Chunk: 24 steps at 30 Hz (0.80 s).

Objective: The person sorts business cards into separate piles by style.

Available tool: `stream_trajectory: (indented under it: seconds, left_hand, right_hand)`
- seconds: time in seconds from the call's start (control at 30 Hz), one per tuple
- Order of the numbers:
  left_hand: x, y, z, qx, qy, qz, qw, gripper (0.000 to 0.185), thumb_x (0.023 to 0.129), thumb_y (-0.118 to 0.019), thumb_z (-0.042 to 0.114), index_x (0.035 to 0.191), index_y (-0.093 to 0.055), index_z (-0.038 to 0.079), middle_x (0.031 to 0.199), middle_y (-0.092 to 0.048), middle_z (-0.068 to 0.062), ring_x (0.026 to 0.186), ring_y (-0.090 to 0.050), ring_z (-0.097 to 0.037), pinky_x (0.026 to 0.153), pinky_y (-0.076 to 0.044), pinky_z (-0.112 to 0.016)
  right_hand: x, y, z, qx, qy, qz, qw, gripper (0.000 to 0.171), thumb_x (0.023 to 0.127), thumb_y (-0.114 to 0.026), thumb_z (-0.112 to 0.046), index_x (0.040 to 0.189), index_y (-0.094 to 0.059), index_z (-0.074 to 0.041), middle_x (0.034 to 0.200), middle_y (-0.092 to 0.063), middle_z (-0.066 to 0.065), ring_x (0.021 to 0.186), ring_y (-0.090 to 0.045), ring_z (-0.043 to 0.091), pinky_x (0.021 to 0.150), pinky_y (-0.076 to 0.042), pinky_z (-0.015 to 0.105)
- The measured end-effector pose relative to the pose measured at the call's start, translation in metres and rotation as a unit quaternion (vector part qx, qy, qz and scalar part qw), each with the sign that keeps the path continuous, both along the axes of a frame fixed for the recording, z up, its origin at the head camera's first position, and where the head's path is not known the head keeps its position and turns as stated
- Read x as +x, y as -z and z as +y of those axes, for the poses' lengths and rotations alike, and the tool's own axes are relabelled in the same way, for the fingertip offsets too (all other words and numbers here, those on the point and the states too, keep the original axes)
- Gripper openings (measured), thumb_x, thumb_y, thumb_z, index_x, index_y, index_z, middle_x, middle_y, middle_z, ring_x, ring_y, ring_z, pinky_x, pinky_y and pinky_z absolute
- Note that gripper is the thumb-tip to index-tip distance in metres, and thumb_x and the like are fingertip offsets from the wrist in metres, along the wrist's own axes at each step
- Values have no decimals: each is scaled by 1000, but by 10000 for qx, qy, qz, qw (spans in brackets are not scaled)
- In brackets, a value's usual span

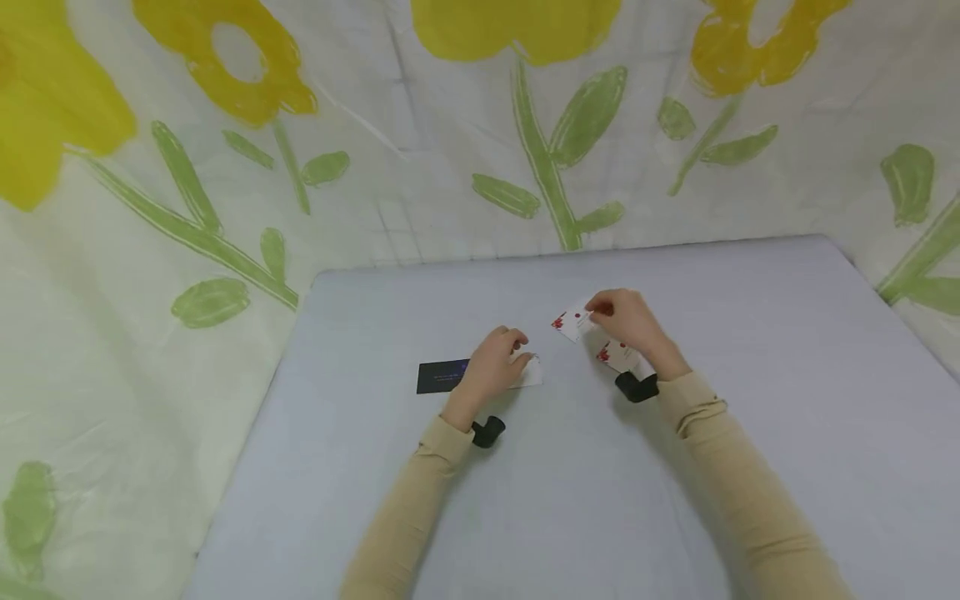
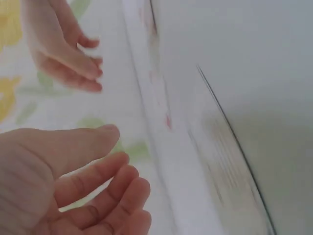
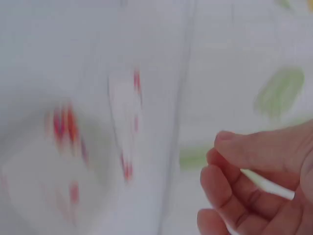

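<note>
The right hand (image 1: 626, 321) is pinching a red-printed white card (image 1: 572, 321) above the tabletop (image 1: 750, 350) while the left hand (image 1: 495, 367), fingers loosely curled, is resting on another white card (image 1: 529, 372) beside a black card (image 1: 441, 377), so the next move probably calls for placing the raised card.

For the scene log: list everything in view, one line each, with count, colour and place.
table: one, pale grey-blue, fills the lower middle of the head view.
backdrop cloth: one, white with yellow flowers and green leaves, behind and beside the table.
dark card: one, black, flat on the table left of the left hand.
white card: one, white, on the table under the left hand's fingers.
held card: one, white with red marks, at the right hand's fingers.
second red-marked card: one, white and red, under the right hand.
wrist cameras: two, black, one per wrist.
sleeves: two, beige.
left hand: one.
right hand: one.
</note>
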State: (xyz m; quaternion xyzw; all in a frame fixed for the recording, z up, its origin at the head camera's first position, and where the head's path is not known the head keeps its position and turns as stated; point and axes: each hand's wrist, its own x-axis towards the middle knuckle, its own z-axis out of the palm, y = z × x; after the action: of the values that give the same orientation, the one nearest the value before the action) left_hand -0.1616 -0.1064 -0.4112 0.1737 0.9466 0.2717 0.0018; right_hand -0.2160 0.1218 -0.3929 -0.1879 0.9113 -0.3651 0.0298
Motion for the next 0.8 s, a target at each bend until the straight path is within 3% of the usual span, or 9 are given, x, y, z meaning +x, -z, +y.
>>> stream_trajectory:
  seconds: [0.17, 0.3, 0.47, 0.57, 0.67, 0.8]
  left_hand:
    - [0, 4, 59, -282, 236, 103, 9993, 32, 91, -60, 23, 112, -59, -1, 104, -59, -11, 94, -57, -21, 76, -48, -28]
    - [0, 19, 97, -648, 10, 54, 9979, 38, 90, -60, 29, 111, -57, -2, 105, -56, -12, 93, -55, -22, 73, -49, -29]
    - [-3, 32, 114, -834, -230, 127, 9962, 42, 89, -61, 37, 103, -56, -2, 99, -52, -14, 90, -50, -23, 73, -46, -28]
    - [-4, 36, 119, -946, -273, 277, 9948, 44, 87, -62, 42, 97, -57, 0, 98, -52, -13, 94, -50, -23, 80, -44, -28]
    - [-5, 36, 124, -1433, -290, 393, 9885, 43, 85, -62, 46, 93, -57, 4, 98, -53, -11, 95, -50, -22, 84, -41, -27]
    - [-5, 32, 127, -1843, -375, 324, 9816, 44, 83, -65, 46, 98, -58, 5, 102, -54, -11, 96, -49, -20, 86, -40, -26]
  right_hand:
    - [-13, -3, 53, 641, -179, 44, 9978, 24, 86, -55, 4, 109, -58, 13, 99, -58, 26, 92, -52, 35, 81, -43, 47]
    - [-14, 10, 70, 822, -646, -4, 9945, 29, 84, -58, 6, 111, -55, 15, 103, -56, 28, 96, -51, 39, 83, -42, 50]
    - [-18, 33, 73, 567, -1303, 164, 9897, 40, 78, -60, 5, 117, -54, 12, 115, -54, 28, 108, -47, 43, 91, -37, 54]
    - [-23, 47, 76, 410, -1750, 517, 9824, 43, 78, -60, 4, 120, -55, 7, 121, -54, 24, 114, -46, 40, 95, -36, 52]
    - [-21, 48, 74, 498, -1833, 603, 9799, 42, 79, -60, 6, 120, -56, 5, 122, -54, 23, 115, -46, 41, 92, -37, 54]
    - [-12, 38, 66, 868, -1608, 546, 9816, 40, 78, -61, 9, 118, -56, 8, 120, -54, 27, 112, -46, 45, 88, -37, 60]
